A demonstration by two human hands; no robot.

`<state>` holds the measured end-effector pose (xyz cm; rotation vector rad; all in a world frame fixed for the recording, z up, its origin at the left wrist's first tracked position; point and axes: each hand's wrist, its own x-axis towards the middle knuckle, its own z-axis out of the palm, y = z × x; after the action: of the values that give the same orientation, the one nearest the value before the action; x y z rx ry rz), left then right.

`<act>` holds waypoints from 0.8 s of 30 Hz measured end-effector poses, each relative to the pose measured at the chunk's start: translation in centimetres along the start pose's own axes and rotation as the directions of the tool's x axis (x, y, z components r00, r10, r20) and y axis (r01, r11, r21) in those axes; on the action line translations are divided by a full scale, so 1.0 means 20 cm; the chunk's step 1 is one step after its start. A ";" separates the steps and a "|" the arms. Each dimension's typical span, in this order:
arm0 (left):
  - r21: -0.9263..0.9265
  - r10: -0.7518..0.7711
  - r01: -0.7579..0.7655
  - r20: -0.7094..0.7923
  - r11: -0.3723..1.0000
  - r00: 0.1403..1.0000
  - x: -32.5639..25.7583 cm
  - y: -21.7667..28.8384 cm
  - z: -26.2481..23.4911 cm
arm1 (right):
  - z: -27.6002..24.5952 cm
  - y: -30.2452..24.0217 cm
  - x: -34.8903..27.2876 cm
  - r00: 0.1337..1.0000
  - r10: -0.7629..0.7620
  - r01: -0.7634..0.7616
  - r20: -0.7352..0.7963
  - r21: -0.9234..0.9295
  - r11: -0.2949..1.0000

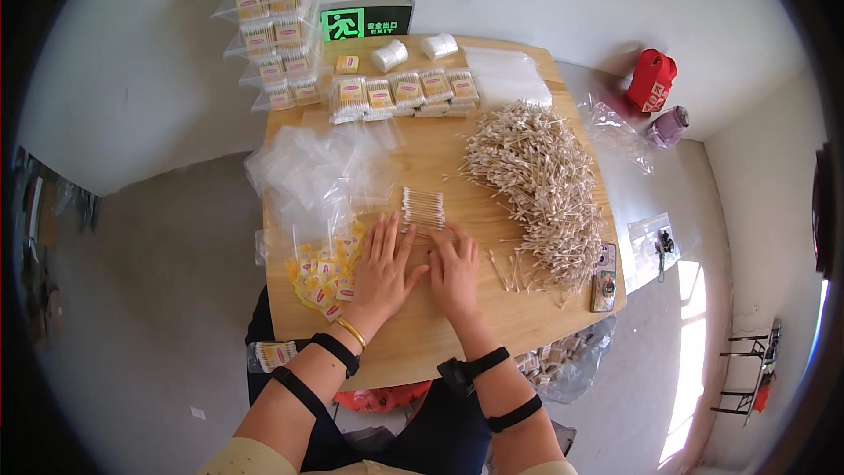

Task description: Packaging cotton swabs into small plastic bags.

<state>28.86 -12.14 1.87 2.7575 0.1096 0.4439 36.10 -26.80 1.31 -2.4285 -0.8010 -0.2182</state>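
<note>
Both your hands are flat on the wooden table (422, 334), palms down, fingers spread, side by side near the middle. Left hand (382, 273) and right hand (454, 271) press on a small row of cotton swabs (423, 208) whose far end sticks out at 12 o'clock from your fingertips. Neither hand pinches anything; the fingers just lie over the swabs.

At 9 o'clock of your left hand: a scatter of small yellow paper labels (323, 274), touching the hand's edge. Above those, at 11 o'clock, a loose pile of clear plastic bags (312, 167).

At 2 o'clock of your right hand: the big heap of loose swabs (541, 185), with a few strays at 3 o'clock just beside the hand. A phone (604, 278) sits on the table's right edge at 3 o'clock.

Far end, 12 o'clock: a row of filled swab packs (404, 91), with more packs (271, 26) stacked on the wall side at 11 o'clock.
</note>
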 end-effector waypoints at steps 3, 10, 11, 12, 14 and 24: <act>0.010 -0.001 0.001 0.033 1.000 0.999 0.00 -0.01 -0.01 | -0.01 0.02 0.14 0.994 0.105 -0.101 -0.014 0.155 0.983; -0.027 -0.025 0.027 0.074 0.999 0.997 0.00 0.00 -0.02 | -0.03 0.04 0.39 0.989 -0.128 0.127 0.077 0.011 0.992; -0.030 -0.020 0.021 0.059 0.999 0.998 -0.01 0.00 -0.02 | -0.04 0.04 0.41 0.977 -0.181 0.184 0.112 -0.015 0.983; -0.033 -0.013 0.014 0.043 0.999 0.999 -0.01 0.00 -0.01 | -0.04 0.05 0.42 0.961 -0.233 0.241 0.147 -0.040 0.970; -0.069 -0.025 0.026 0.011 0.997 1.000 -0.01 0.00 0.00 | -0.06 0.04 0.45 0.949 -0.247 0.266 0.196 -0.076 0.961; -0.811 -0.336 0.110 -0.111 0.574 0.935 -0.04 0.01 -0.20 | -0.38 -0.23 0.18 0.978 -0.173 0.140 0.120 0.242 0.960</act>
<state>26.80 -11.24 5.23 1.7446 0.2554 0.5952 36.37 -26.22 10.86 -2.1793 -1.0233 -0.0117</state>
